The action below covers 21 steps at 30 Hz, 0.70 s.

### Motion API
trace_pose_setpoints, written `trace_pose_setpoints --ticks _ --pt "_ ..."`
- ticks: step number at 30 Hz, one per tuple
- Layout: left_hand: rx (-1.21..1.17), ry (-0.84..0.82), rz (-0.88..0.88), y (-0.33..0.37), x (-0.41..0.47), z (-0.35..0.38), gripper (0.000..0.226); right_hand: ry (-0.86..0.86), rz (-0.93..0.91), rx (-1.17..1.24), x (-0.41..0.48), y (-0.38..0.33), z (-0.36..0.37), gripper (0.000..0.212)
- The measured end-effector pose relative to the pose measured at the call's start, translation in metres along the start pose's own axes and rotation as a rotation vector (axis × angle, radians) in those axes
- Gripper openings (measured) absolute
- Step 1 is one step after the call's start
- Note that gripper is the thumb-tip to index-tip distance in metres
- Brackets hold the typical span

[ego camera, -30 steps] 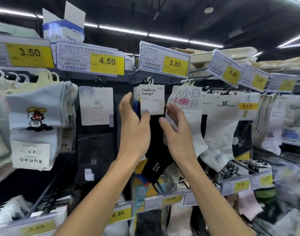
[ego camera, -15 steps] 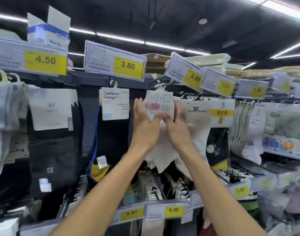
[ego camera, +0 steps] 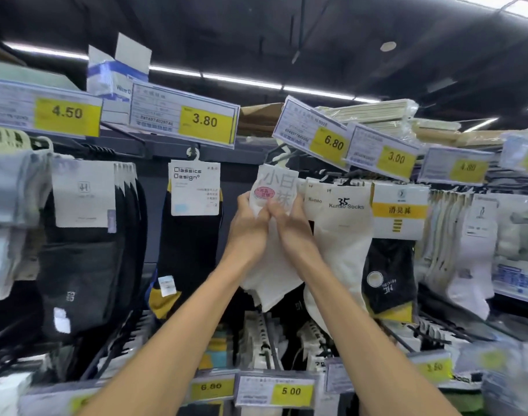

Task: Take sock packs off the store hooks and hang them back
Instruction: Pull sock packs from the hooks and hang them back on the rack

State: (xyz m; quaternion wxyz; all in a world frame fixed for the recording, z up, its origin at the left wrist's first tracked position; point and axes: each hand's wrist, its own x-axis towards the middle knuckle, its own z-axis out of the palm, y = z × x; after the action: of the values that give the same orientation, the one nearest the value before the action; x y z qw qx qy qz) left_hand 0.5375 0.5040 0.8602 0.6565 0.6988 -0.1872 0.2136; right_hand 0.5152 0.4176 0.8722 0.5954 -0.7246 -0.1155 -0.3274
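I'm pinching the white sock pack (ego camera: 271, 274) with left grip (ego camera: 247, 233) and right grip (ego camera: 291, 232), under the 6.80 price tag (ego camera: 315, 132); Kunao Socks pack (ego camera: 342, 235) crowding its right edge, gap showing leftward.

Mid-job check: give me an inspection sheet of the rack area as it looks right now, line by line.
Surface: rack rail, with sock packs hanging in rows beneath price tags.
Job's things: white pack, its hanger up near the 6.80 tag; cannot tell whether it is on a hook.
Clutter: black pack hangs to the left and a cream pack close on the right.
Hands: left hand and right hand both pinch the white pack's card.
Cables: nothing seen.
Surroundings: wrapped bundles stacked on top of the rack, ceiling lights, and a lower hook row with a 5.00 tag.
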Motion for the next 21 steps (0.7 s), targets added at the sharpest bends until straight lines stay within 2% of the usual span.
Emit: trace_pose_setpoints --ticks 8,14,21 --pt "-0.032 -0.026 0.104 0.008 -0.025 -0.005 0.011 0.036 -0.093 0.028 -0.021 0.001 -0.003 0.039" --pt "-0.088 0.064 0.229 0.009 -0.039 0.000 0.018 -0.038 -0.182 0.094 -0.037 -0.003 -0.017 0.036" --pt "-0.045 0.152 0.310 0.009 -0.047 0.002 0.049 -0.135 -0.230 -0.008 -0.063 -0.002 -0.043 0.047"
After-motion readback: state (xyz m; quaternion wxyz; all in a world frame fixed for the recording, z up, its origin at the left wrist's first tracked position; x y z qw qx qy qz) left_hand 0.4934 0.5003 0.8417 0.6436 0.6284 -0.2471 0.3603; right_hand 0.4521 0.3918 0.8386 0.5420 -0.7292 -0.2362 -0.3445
